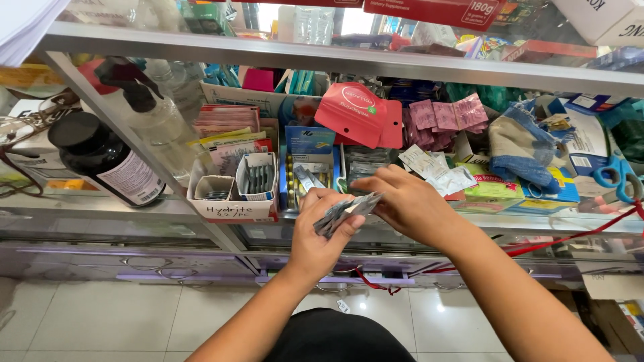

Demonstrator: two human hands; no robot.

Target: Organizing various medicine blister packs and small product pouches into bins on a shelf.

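Observation:
My left hand [320, 231] is closed around a fanned stack of small silver foil sachets [343, 213], held in front of a glass display counter. My right hand [406, 201] pinches the top end of the same stack from the right, fingers curled over it. Just behind my hands, inside the counter, stands a blue box [310, 164] with more silver strips. Left of it sits a white cardboard box [235, 194] with compartments holding small packets.
A dark bottle [107, 161] and a clear pump bottle [151, 110] stand at the left. Red pouches [359, 114], pink sachets [446, 117], a blue cloth [520, 144] and blue scissors [620, 175] lie behind the glass. A metal shelf edge [349, 64] runs overhead. White tiled floor [100, 322] below.

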